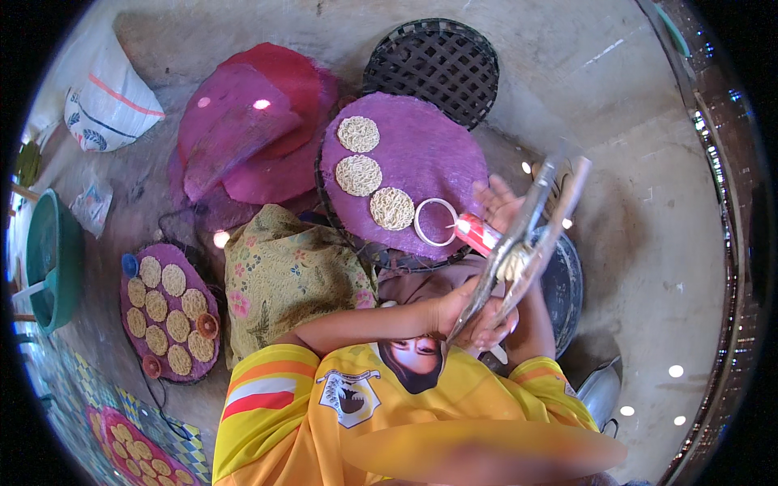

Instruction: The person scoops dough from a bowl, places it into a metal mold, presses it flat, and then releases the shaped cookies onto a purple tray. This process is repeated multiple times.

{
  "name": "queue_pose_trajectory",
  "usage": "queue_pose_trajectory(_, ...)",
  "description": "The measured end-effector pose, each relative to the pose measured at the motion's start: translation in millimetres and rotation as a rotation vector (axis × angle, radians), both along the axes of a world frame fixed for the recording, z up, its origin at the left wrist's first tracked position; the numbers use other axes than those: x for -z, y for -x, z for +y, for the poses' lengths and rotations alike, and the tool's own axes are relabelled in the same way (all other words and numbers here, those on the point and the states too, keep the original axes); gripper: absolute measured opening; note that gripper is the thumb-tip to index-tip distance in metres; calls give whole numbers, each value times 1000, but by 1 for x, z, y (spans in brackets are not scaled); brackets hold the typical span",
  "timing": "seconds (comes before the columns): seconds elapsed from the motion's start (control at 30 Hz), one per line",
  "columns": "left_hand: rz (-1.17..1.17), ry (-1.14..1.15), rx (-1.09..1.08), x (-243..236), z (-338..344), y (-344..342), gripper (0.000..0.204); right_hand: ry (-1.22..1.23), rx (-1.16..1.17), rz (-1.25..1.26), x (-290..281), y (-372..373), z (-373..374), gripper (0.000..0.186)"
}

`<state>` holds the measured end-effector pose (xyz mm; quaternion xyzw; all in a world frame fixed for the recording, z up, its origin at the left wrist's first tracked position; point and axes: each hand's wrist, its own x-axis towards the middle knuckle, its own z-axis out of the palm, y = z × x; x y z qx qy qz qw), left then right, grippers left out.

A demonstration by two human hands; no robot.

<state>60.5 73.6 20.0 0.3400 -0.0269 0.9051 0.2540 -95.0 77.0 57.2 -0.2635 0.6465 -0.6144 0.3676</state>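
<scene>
A long two-armed hand press (551,215), with a red cylinder (478,233) and a lump of pale dough (512,266) between its arms, tilts up over my lap. My left hand (478,316) is closed around the lower ends of its arms. Behind the press, my right hand (498,202) has its fingers spread near the red cylinder; part of it is hidden. In front of me lies a round tray with a purple mesh mat (438,146). On it are three flat coils of pale noodle strands (358,176) and a white ring (436,221) beside the cylinder's tip.
More purple and red mesh mats (251,121) are piled at the far left, beside a black woven tray (433,69). A smaller tray of noodle coils (178,326) stands left, near a green basin (53,259). A dark tub (566,292) is at my right.
</scene>
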Motion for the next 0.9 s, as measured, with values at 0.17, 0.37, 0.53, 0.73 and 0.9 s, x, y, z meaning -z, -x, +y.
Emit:
queue_pose_trajectory(0.17, -297, -73, 53, 12, 7, 5, 56, 16, -54, -295, -54, 28, -26, 61)
queue_pose_trajectory(0.37, -218, -313, 85, 19, 1, 30, 31, -397, 82, -14, -26, 50, -85, 23)
queue_pose_trajectory(0.53, -215, -386, 45, 14, -13, 36, 24, -583, 62, 96, -15, 65, -109, 18)
queue_pose_trajectory(0.73, -371, -378, 75, 11, -10, 20, 34, -633, 62, 49, 2, 47, -114, 36)
queue_pose_trajectory(0.9, -530, -247, 18, 21, -29, 18, 39, -510, -2, 102, 1, 41, -134, 38)
